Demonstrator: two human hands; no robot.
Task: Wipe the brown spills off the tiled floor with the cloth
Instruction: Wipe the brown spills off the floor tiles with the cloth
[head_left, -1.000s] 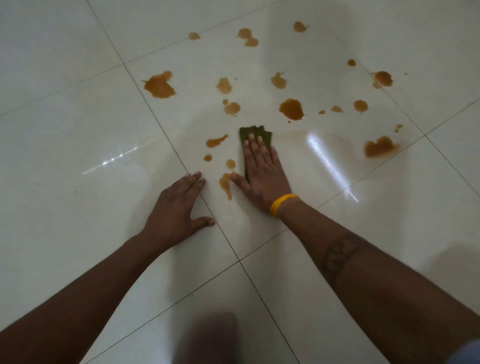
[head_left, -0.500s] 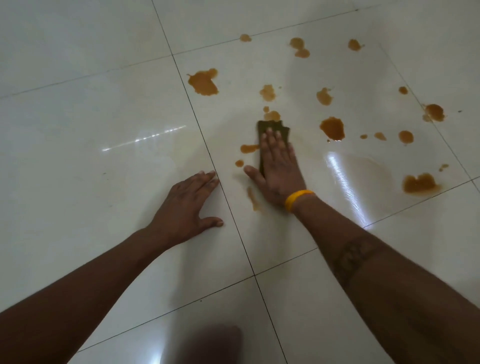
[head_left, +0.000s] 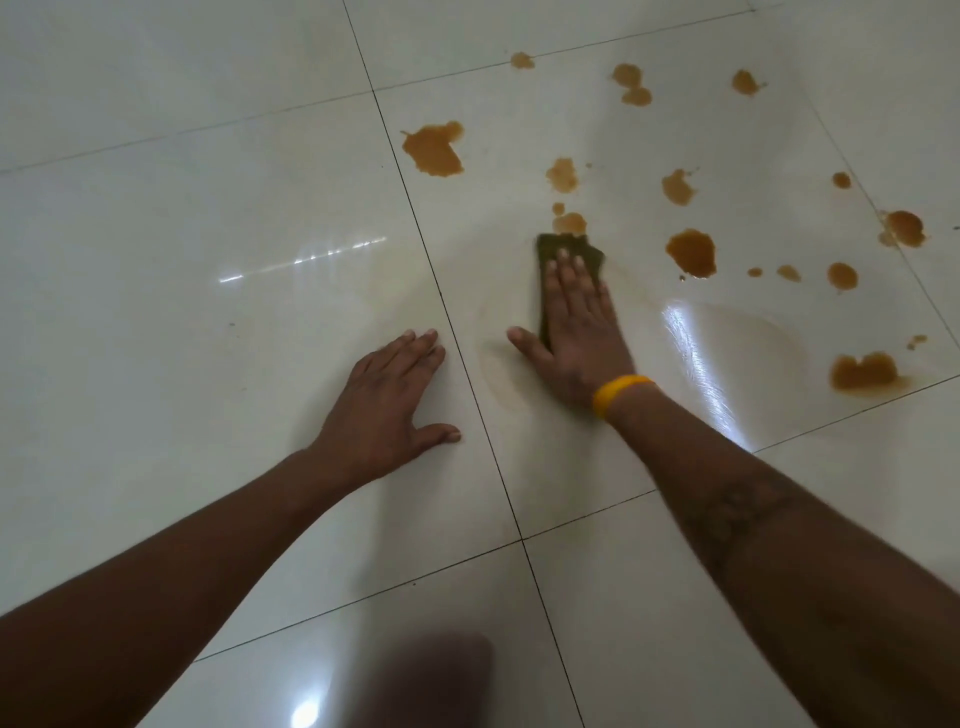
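Cloth (head_left: 569, 248) lies flat on the tiled floor (head_left: 208, 208) under the right hand (head_left: 576, 332), palm spread to press it, just below a brown spill (head_left: 570, 223); left hand (head_left: 387, 400) splayed flat, bracing.

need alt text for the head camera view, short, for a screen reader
A person's right hand presses a dark green cloth flat on a glossy white tiled floor, just below many brown spills scattered ahead and to the right. The left hand rests open on the neighbouring tile.

Left hand (head_left: 387, 402) flat; right hand (head_left: 574, 332) flat, fingers extended.
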